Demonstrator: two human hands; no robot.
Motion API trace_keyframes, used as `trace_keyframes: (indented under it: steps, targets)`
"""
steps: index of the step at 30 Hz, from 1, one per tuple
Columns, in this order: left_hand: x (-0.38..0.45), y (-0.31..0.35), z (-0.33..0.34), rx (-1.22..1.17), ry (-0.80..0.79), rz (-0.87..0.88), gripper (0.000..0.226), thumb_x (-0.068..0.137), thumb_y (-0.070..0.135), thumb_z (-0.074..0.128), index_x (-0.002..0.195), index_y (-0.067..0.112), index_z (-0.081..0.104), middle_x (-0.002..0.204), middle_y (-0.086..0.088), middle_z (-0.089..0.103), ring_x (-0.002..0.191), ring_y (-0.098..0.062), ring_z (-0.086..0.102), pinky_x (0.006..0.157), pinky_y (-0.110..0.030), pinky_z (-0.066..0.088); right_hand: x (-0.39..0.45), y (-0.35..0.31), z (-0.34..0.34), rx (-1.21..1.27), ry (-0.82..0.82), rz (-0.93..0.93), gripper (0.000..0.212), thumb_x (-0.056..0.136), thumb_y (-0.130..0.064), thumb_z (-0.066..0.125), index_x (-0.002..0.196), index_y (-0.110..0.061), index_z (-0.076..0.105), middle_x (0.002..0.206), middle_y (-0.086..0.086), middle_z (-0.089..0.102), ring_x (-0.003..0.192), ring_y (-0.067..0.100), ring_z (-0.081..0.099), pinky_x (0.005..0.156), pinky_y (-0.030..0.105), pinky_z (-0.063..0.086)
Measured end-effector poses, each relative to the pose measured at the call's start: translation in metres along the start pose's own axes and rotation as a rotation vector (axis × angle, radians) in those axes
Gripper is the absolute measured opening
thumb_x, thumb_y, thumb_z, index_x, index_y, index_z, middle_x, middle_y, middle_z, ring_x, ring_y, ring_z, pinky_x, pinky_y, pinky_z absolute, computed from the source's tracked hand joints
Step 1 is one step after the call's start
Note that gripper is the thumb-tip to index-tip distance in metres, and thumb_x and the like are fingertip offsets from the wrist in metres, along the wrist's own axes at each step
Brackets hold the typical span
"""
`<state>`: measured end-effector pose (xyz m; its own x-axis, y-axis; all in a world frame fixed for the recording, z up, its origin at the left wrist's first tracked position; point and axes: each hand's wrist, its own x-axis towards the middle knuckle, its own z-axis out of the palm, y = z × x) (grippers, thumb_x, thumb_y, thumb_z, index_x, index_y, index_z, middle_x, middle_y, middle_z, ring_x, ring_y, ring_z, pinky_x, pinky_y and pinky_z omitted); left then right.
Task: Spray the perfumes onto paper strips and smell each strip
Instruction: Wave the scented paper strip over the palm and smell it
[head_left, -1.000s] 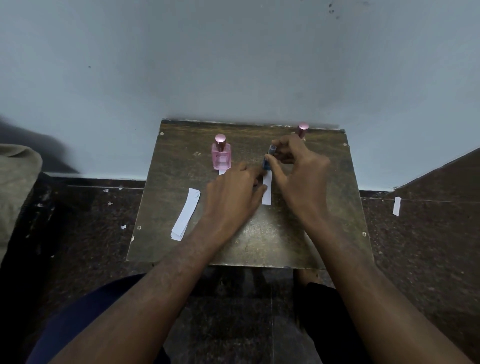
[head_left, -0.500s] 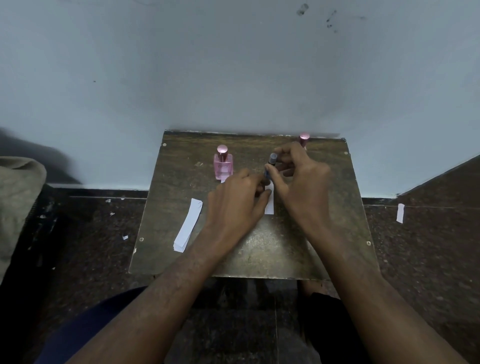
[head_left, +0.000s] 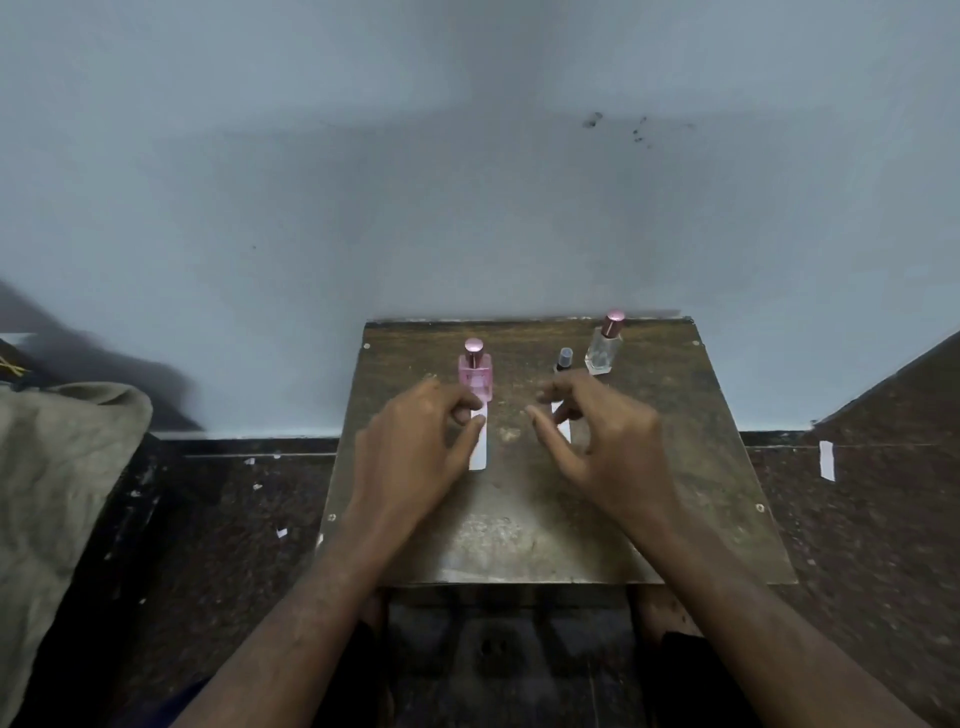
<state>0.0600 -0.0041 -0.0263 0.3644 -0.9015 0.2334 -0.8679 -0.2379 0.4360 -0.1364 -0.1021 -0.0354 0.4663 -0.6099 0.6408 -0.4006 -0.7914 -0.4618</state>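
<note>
your left hand (head_left: 415, 447) hovers over the counter (head_left: 519, 535), fingers loosely curled beside a paper strip (head_left: 479, 451) below the pink bottle (head_left: 475, 375). your right hand (head_left: 602, 441) is loosely spread, empty, above a second strip (head_left: 563, 427); small dark bottle (head_left: 563, 359) and clear bottle (head_left: 604, 345) stand behind it.

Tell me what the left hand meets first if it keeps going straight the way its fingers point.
Probably the square pink glass perfume bottle: the left hand points up-right at it, just past the white paper strip at its fingertips. Depth is unclear.
</note>
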Motion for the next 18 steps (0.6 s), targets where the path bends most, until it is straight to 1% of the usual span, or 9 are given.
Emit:
trace_keyframes:
  steps: [1, 3, 5, 7, 9, 11, 14, 16, 18]
  targets:
    - [-0.002, -0.010, -0.005, 0.032, -0.025, -0.028, 0.021, 0.099, 0.044, 0.069, 0.119, 0.040, 0.072, 0.107, 0.019, 0.066, 0.095, -0.008, 0.066, 0.067, -0.028, 0.047, -0.004, -0.007, 0.002, 0.015, -0.034, -0.017, 0.017, 0.090, -0.014, 0.085, 0.102, -0.009, 0.073, 0.089, -0.002, 0.077, 0.073, 0.009, 0.072, 0.071, 0.020, 0.055]
    - [-0.006, -0.028, -0.010, 0.091, -0.105, -0.101, 0.033, 0.102, 0.046, 0.065, 0.135, 0.038, 0.067, 0.119, 0.009, 0.062, 0.104, -0.018, 0.068, 0.074, -0.034, 0.053, -0.009, -0.018, 0.006, 0.049, -0.100, -0.023, 0.016, 0.090, -0.011, 0.084, 0.102, -0.011, 0.073, 0.088, -0.005, 0.076, 0.075, 0.006, 0.071, 0.070, 0.024, 0.057]
    - [-0.010, -0.040, -0.014, 0.111, -0.187, -0.135, 0.037, 0.104, 0.048, 0.061, 0.140, 0.039, 0.063, 0.122, 0.003, 0.057, 0.105, -0.023, 0.068, 0.081, -0.039, 0.057, -0.014, -0.029, 0.009, 0.088, -0.155, 0.011, 0.016, 0.091, -0.010, 0.082, 0.103, -0.013, 0.072, 0.090, -0.008, 0.076, 0.077, 0.002, 0.070, 0.071, 0.023, 0.057]
    - [-0.015, -0.046, -0.018, 0.127, -0.261, -0.120, 0.038, 0.103, 0.050, 0.062, 0.141, 0.045, 0.061, 0.120, 0.005, 0.053, 0.103, -0.022, 0.067, 0.083, -0.039, 0.057, -0.018, -0.040, 0.012, 0.128, -0.203, 0.068, 0.016, 0.091, -0.011, 0.080, 0.104, -0.015, 0.072, 0.091, -0.010, 0.075, 0.079, 0.002, 0.070, 0.073, 0.019, 0.056]
    - [-0.018, -0.047, -0.020, 0.138, -0.304, -0.090, 0.042, 0.100, 0.052, 0.067, 0.141, 0.049, 0.060, 0.118, 0.008, 0.049, 0.101, -0.017, 0.065, 0.083, -0.037, 0.056, -0.023, -0.049, 0.017, 0.157, -0.251, 0.140, 0.016, 0.091, -0.012, 0.080, 0.104, -0.018, 0.072, 0.091, -0.012, 0.075, 0.079, 0.000, 0.070, 0.074, 0.011, 0.054]
    - [-0.022, -0.046, -0.021, 0.123, -0.284, -0.078, 0.039, 0.097, 0.051, 0.072, 0.135, 0.048, 0.064, 0.116, 0.010, 0.050, 0.101, -0.013, 0.064, 0.081, -0.035, 0.056, -0.027, -0.057, 0.023, 0.145, -0.280, 0.207, 0.016, 0.091, -0.014, 0.081, 0.102, -0.021, 0.073, 0.089, -0.015, 0.075, 0.078, -0.002, 0.069, 0.074, 0.008, 0.053]
    - [-0.027, -0.044, -0.023, 0.067, -0.211, -0.062, 0.022, 0.094, 0.047, 0.076, 0.114, 0.041, 0.068, 0.110, 0.015, 0.056, 0.096, -0.009, 0.064, 0.073, -0.030, 0.048, -0.033, -0.068, 0.028, 0.137, -0.316, 0.291, 0.013, 0.090, -0.017, 0.081, 0.099, -0.023, 0.074, 0.087, -0.016, 0.075, 0.078, -0.004, 0.070, 0.073, 0.013, 0.056]
    - [-0.031, -0.046, -0.027, -0.006, -0.169, -0.096, 0.012, 0.094, 0.043, 0.077, 0.100, 0.037, 0.069, 0.099, 0.017, 0.065, 0.091, -0.006, 0.066, 0.070, -0.028, 0.049, -0.037, -0.078, 0.026, 0.161, -0.329, 0.349, 0.012, 0.090, -0.015, 0.082, 0.097, -0.021, 0.075, 0.086, -0.016, 0.074, 0.080, -0.003, 0.070, 0.072, 0.010, 0.054]
    - [-0.037, -0.047, -0.033, -0.116, -0.155, -0.145, 0.010, 0.093, 0.039, 0.079, 0.094, 0.035, 0.070, 0.087, 0.019, 0.070, 0.082, 0.000, 0.067, 0.070, -0.028, 0.054, -0.043, -0.089, 0.021, 0.184, -0.331, 0.412, 0.012, 0.090, -0.014, 0.082, 0.100, -0.020, 0.078, 0.087, -0.016, 0.075, 0.085, -0.005, 0.070, 0.072, 0.006, 0.051]
